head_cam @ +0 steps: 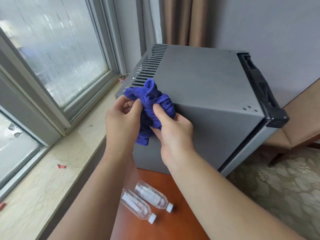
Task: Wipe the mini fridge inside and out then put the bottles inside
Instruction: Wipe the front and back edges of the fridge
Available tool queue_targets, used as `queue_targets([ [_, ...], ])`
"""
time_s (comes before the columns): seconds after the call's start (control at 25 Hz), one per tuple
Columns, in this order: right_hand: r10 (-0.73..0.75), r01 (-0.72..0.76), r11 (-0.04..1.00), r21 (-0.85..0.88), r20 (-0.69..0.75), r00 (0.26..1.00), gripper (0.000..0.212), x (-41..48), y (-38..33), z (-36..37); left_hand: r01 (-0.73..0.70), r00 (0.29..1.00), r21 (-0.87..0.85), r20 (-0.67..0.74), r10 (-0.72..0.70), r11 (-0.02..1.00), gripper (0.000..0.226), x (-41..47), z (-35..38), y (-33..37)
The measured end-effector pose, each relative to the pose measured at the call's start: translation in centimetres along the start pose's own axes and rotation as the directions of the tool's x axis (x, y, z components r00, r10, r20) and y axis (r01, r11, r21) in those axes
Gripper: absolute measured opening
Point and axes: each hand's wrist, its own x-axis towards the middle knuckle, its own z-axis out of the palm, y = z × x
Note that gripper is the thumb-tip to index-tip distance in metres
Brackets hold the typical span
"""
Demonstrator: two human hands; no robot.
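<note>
A grey mini fridge (207, 80) stands on a reddish wooden table (161, 227), its door with black trim (263, 90) closed on the right side. A bunched blue cloth (152, 104) sits at the fridge's near top edge. My left hand (123, 122) pinches the cloth from the left. My right hand (173, 132) grips it from the right, thumb on top. Two clear plastic bottles with white caps (136, 205) (152, 194) lie side by side on the table in front of the fridge.
A marble window sill (52, 170) runs along the left under a large window (57, 49), with small red scraps on it. Brown curtains (183, 19) hang behind the fridge. An upholstered chair (303, 122) and patterned carpet (277, 187) lie to the right.
</note>
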Motion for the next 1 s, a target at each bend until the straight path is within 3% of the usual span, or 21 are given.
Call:
queue_targets([
  [0.16,-0.046,0.046,0.999,0.017,-0.026,0.999,0.020,-0.8,-5.6,-8.1,-0.099,0.993,0.143,0.073,0.089,0.985,0.011,-4.5,7.6,1.3],
  [0.4,-0.238,0.230,0.959,-0.165,-0.031,0.971,0.022,-1.3,-14.7,-20.7,-0.146,0.983,0.134,0.134,0.128,0.980,0.020,-12.5,20.7,2.8],
  [0.52,-0.225,0.223,0.962,-0.156,0.007,0.974,0.020,-0.4,-17.4,-23.7,-0.198,0.977,0.206,0.124,0.175,0.958,0.017,-13.3,24.3,4.4],
  [0.68,-0.120,0.123,0.983,-0.138,0.030,0.992,0.022,1.0,-16.5,-26.2,-0.213,0.977,0.298,0.061,0.204,0.931,0.014,-15.6,25.7,2.5],
  [1.0,-0.016,0.010,0.897,-0.443,-0.010,1.000,0.038,4.3,-10.0,-30.0,-0.034,0.999,0.330,0.007,0.034,0.943,0.017,-17.5,24.3,-7.7],
])
